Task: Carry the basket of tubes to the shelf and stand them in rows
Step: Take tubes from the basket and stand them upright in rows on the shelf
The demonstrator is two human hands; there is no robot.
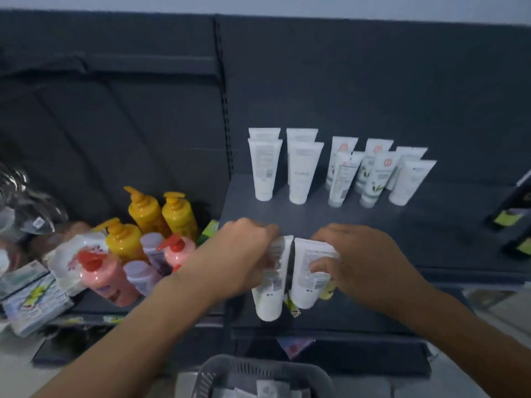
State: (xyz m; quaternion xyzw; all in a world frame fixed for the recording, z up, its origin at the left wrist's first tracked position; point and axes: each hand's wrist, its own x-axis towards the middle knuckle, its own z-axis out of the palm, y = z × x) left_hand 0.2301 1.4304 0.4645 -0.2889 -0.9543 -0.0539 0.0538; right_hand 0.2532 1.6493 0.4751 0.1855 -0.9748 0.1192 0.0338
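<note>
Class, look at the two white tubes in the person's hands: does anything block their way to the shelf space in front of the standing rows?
Nothing visible does. The shelf is bare between the held tubes and the standing rows.

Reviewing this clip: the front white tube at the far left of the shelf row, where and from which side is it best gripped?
Probably at the flat, wide upper end of the front-left tube, pinching its broad faces from above and the front. It stands cap-down, tapering toward the shelf, with another tube close behind and one beside it, so the front is the open side. Both hands already hold tubes: left hand, right hand.
</note>
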